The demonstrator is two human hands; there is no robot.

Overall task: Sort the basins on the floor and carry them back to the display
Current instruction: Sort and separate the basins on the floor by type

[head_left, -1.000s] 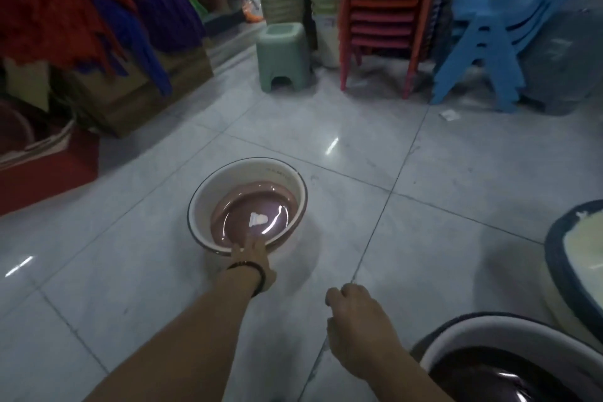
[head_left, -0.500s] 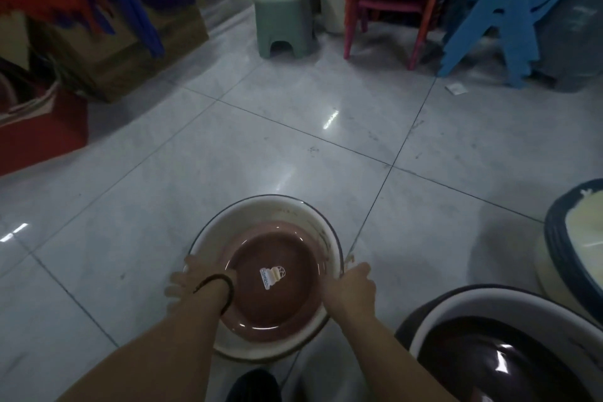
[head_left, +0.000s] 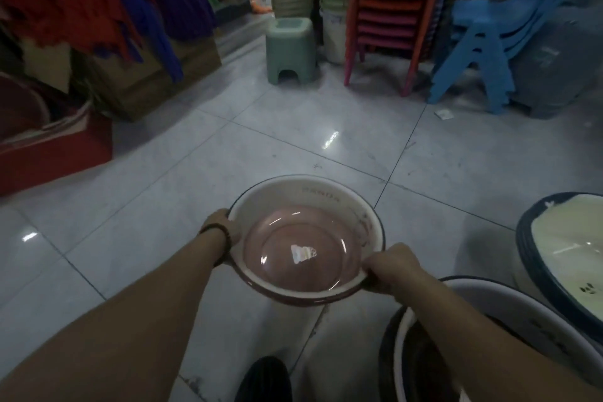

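Observation:
A cream enamel basin (head_left: 329, 197) with a dark rim is held above the tiled floor, with a smaller pink basin (head_left: 300, 238) nested inside it. My left hand (head_left: 220, 227) grips its left rim and my right hand (head_left: 390, 268) grips its right rim. At the lower right a dark-rimmed basin with a brown inside (head_left: 528, 313) sits partly behind my right forearm. Further right stands a stack of cream basins with dark blue rims (head_left: 571, 245).
A green stool (head_left: 290, 49), stacked red stools (head_left: 391, 10) and stacked blue chairs (head_left: 483, 52) line the back. Cardboard boxes with red and purple mop heads (head_left: 107, 10) and a red box (head_left: 58, 150) stand on the left. My dark shoe (head_left: 264, 378) shows at the bottom.
The nested basins slid toward me along the floor, then both hands took hold of the rim and lifted them off the tiles. My view rose slightly.

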